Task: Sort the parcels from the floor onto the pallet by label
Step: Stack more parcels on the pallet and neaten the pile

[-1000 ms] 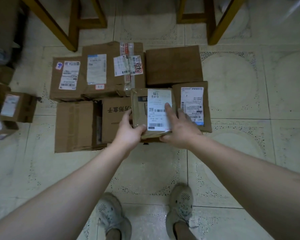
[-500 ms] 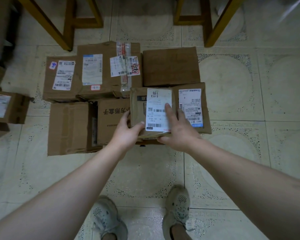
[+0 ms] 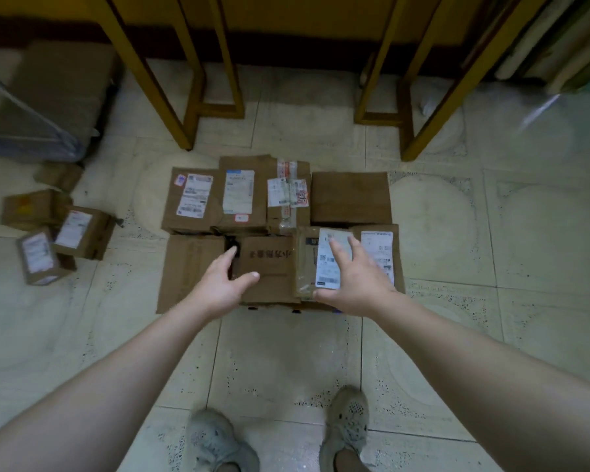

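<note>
Cardboard parcels (image 3: 351,199) packed edge to edge in two rows, mid-frame, on the tiled floor (image 3: 286,352). Left hand (image 3: 223,284) has fingers spread over the printed box (image 3: 269,267) in the front row; contact unclear. Right hand (image 3: 356,279) has fingers straight, lying over the white label of the small parcel (image 3: 305,267) just right of that box. A few loose parcels (image 3: 82,229) near the left edge of frame. Yellow wooden legs (image 3: 150,73) across the top. Two shoes (image 3: 218,441) at the bottom.
</note>
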Demonstrator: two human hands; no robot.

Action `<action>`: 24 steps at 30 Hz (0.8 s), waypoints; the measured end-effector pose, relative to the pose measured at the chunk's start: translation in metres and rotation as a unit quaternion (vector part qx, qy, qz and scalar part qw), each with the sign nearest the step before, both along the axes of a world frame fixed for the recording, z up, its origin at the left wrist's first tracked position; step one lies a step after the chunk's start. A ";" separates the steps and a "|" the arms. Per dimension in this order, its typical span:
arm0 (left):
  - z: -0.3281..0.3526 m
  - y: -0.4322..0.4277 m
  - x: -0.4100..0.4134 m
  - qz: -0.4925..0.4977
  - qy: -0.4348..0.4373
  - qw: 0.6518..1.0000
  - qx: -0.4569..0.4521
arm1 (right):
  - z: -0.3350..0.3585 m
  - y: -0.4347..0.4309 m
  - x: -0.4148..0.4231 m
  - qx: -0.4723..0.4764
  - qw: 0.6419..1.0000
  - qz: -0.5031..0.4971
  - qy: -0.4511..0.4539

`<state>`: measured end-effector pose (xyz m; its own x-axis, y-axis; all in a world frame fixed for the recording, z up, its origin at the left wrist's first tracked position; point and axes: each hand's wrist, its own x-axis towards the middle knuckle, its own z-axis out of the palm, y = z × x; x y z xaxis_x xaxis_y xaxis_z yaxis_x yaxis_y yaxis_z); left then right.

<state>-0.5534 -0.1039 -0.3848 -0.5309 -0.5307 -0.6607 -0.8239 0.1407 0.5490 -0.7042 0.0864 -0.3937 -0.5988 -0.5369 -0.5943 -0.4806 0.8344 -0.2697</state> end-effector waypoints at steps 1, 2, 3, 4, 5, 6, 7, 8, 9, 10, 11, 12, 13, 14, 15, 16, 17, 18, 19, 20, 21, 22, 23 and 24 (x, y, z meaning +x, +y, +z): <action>0.021 -0.009 0.009 -0.023 -0.011 0.999 -0.020 | 0.023 -0.012 0.005 -0.001 1.000 0.008 0.003; 0.043 -0.020 0.018 -0.043 -0.023 0.998 -0.038 | 0.046 -0.024 0.011 -0.005 1.000 0.015 0.005; 0.065 -0.032 0.027 -0.056 -0.029 0.997 -0.052 | 0.070 -0.038 0.017 -0.013 1.000 0.016 0.008; 0.088 -0.045 0.036 -0.061 -0.030 0.996 -0.061 | 0.094 -0.053 0.025 -0.022 1.000 0.014 0.012; 0.112 -0.058 0.048 -0.059 -0.025 0.996 -0.070 | 0.117 -0.068 0.034 -0.031 0.999 0.013 0.019; 0.135 -0.071 0.060 -0.050 -0.017 0.995 -0.085 | 0.140 -0.083 0.044 -0.038 0.999 0.017 0.029; 0.159 -0.085 0.073 -0.039 -0.010 0.993 -0.107 | 0.162 -0.098 0.055 -0.046 0.998 0.024 0.039; 0.181 -0.100 0.089 -0.031 -0.006 0.991 -0.129 | 0.182 -0.113 0.066 -0.054 0.997 0.033 0.049; 0.202 -0.115 0.107 -0.027 -0.004 0.989 -0.147 | 0.201 -0.128 0.079 -0.061 0.995 0.042 0.062; 0.222 -0.130 0.125 -0.028 0.002 0.987 -0.156 | 0.220 -0.142 0.091 -0.067 0.994 0.052 0.076; 0.240 -0.145 0.145 -0.032 0.010 0.987 -0.159 | 0.237 -0.157 0.103 -0.070 0.992 0.062 0.087; 0.256 -0.161 0.165 -0.039 0.018 0.986 -0.161 | 0.253 -0.171 0.114 -0.073 0.990 0.072 0.094; 0.272 -0.176 0.185 -0.043 0.020 0.984 -0.170 | 0.269 -0.187 0.125 -0.076 0.989 0.081 0.095; 0.288 -0.190 0.204 -0.043 0.017 0.982 -0.181 | 0.284 -0.202 0.136 -0.081 0.988 0.088 0.093; 0.302 -0.203 0.222 -0.036 0.016 0.981 -0.190 | 0.299 -0.217 0.146 -0.085 0.988 0.094 0.088; 0.315 -0.216 0.238 -0.024 0.019 0.980 -0.197 | 0.312 -0.233 0.155 -0.089 0.988 0.101 0.080; 0.327 -0.228 0.253 -0.010 0.024 0.979 -0.204 | 0.325 -0.249 0.164 -0.095 0.987 0.110 0.074; 0.339 -0.239 0.266 0.004 0.028 0.977 -0.213 | 0.337 -0.265 0.173 -0.104 0.985 0.120 0.071; 0.349 -0.251 0.278 0.019 0.030 0.974 -0.222 | 0.348 -0.282 0.183 -0.113 0.982 0.130 0.072; 0.359 -0.262 0.289 0.036 0.033 0.972 -0.232 | 0.357 -0.299 0.192 -0.122 0.979 0.143 0.077; 0.367 -0.274 0.299 0.053 0.038 0.968 -0.241 | 0.365 -0.316 0.201 -0.128 0.976 0.158 0.083; 0.375 -0.285 0.308 0.068 0.043 0.965 -0.249 | 0.371 -0.333 0.209 -0.131 0.972 0.173 0.090; 0.381 -0.296 0.317 0.079 0.047 0.962 -0.255 | 0.377 -0.350 0.217 -0.134 0.969 0.186 0.094; 0.387 -0.307 0.325 0.086 0.051 0.961 -0.259 | 0.381 -0.367 0.224 -0.136 0.966 0.196 0.096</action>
